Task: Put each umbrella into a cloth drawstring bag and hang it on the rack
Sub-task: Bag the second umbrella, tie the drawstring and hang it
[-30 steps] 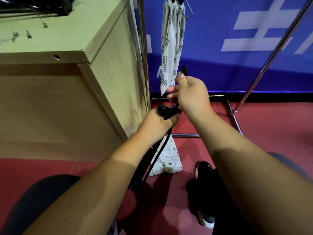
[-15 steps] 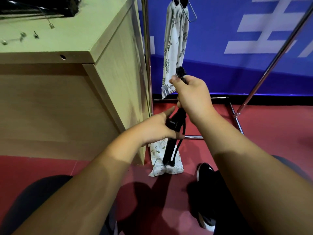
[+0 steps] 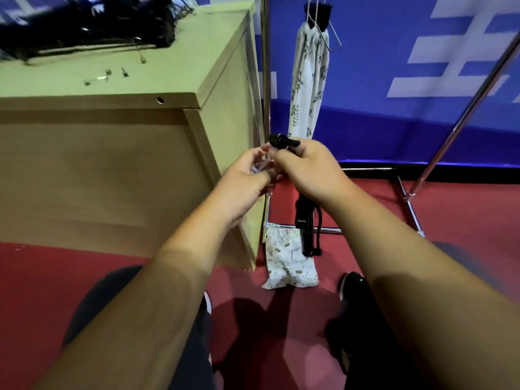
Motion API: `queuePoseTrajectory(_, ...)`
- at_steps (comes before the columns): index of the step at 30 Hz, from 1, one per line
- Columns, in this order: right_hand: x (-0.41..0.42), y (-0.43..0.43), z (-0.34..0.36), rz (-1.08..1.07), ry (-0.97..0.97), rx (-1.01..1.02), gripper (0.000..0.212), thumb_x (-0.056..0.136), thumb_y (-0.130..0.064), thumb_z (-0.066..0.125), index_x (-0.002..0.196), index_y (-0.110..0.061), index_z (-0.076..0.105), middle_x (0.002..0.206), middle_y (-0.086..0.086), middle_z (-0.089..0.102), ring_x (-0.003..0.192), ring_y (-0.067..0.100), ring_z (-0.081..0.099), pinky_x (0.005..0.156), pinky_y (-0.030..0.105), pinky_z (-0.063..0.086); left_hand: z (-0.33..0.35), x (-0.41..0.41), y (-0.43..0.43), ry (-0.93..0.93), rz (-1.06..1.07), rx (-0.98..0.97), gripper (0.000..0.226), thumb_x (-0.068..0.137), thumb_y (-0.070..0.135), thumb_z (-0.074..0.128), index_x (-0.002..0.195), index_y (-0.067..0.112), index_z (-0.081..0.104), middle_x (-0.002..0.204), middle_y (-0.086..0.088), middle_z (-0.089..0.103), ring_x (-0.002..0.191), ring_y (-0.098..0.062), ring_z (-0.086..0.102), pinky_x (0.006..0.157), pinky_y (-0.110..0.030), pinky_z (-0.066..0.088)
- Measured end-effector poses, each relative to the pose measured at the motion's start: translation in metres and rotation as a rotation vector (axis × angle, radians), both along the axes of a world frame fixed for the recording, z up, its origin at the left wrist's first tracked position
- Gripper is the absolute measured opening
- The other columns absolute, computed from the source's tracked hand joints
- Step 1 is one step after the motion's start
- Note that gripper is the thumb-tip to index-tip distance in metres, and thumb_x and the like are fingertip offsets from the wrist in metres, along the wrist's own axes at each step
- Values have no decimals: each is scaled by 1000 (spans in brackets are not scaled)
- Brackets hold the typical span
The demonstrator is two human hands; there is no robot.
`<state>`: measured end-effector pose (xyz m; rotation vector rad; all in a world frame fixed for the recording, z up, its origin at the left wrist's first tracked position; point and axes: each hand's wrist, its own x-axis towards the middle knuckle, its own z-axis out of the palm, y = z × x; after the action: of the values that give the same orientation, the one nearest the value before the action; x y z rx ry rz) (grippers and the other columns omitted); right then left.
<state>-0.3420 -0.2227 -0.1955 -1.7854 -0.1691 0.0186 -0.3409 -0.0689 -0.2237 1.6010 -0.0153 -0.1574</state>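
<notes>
My right hand (image 3: 312, 170) is closed around a folded black umbrella (image 3: 305, 220) and holds it upright by its handle end. The umbrella's lower end stands in the mouth of a floral cloth drawstring bag (image 3: 289, 266), which is slumped on the red floor. Just to the left, my left hand (image 3: 244, 178) pinches a thin pale drawstring (image 3: 268, 209) that runs down to the bag. Another floral bag (image 3: 309, 80) with a black umbrella in it hangs from a wire hanger on the chrome rack (image 3: 266, 66).
A wooden cabinet (image 3: 140, 170) stands close on the left, with more black umbrellas (image 3: 84, 29) and small metal bits (image 3: 107, 76) on top. The rack's slanted pole (image 3: 464, 114) and base bars lie to the right. A blue banner wall is behind. My black shoes (image 3: 354, 288) are below.
My left hand let go of the umbrella shaft and rose to pinch the drawstring. My right hand lifted the umbrella's handle end slightly while its tip stays in the bag.
</notes>
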Motion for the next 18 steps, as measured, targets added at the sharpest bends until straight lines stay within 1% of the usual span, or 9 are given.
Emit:
queuePoseTrajectory(2,-9,5,1,-37,-60,-44,14,100,-29,69,111,-21,74,96,0,80,89,11,75,82,29,57,13,-14,5,17,19,-1,26,102,-5,56,126,3,63,93,-1,75,86,-18,69,82,-33,55)
queuePoseTrajectory(5,-22,13,13,-88,-56,41,18,99,-36,71,109,-25,61,91,-3,78,79,7,73,76,27,54,39,-32,15,42,33,-14,20,104,0,55,118,6,68,86,-1,75,76,-17,68,66,-25,56)
queuePoseTrajectory(7,-34,22,25,-92,-111,56,17,100,-34,71,107,-21,62,85,-8,75,76,3,70,70,21,52,58,-43,21,29,47,19,17,105,5,57,115,10,70,89,-1,74,73,-15,67,62,-23,52)
queuePoseTrajectory(9,-42,33,40,-117,-170,67,15,100,-34,73,101,-19,70,83,-7,75,75,2,68,68,21,51,75,-51,29,11,75,42,15,105,9,59,113,11,71,92,-3,73,72,-15,65,61,-24,50)
queuePoseTrajectory(11,-49,44,57,-131,-150,130,20,100,-36,74,89,-19,75,72,-5,73,65,10,64,61,27,49,93,-59,39,-23,96,70,14,105,11,59,113,10,71,93,-3,73,71,-14,63,60,-25,49)
queuePoseTrajectory(12,-51,49,65,-116,-117,172,25,100,-37,73,85,-18,75,64,-4,67,56,14,57,55,28,44,102,-61,45,-40,104,87,15,105,12,60,115,9,71,94,-2,74,71,-14,64,61,-26,49)
queuePoseTrajectory(14,-52,57,83,-64,-76,201,33,101,-38,72,84,-10,73,58,2,56,48,17,44,47,26,35,120,-65,55,-72,129,106,16,103,12,62,115,9,72,95,-2,77,72,-14,65,62,-28,51)
queuePoseTrajectory(16,-53,67,103,-26,-88,161,35,101,-40,72,83,-9,71,55,7,49,46,20,41,46,25,31,139,-69,67,-100,165,102,18,101,10,63,118,9,71,101,-9,80,70,-13,67,62,-29,52)
queuePoseTrajectory(18,-51,76,121,-4,-100,156,32,101,-38,73,77,-16,71,56,9,48,50,22,40,49,30,32,155,-69,76,-111,181,94,21,101,8,63,121,9,69,111,-13,79,69,-13,67,62,-30,52)
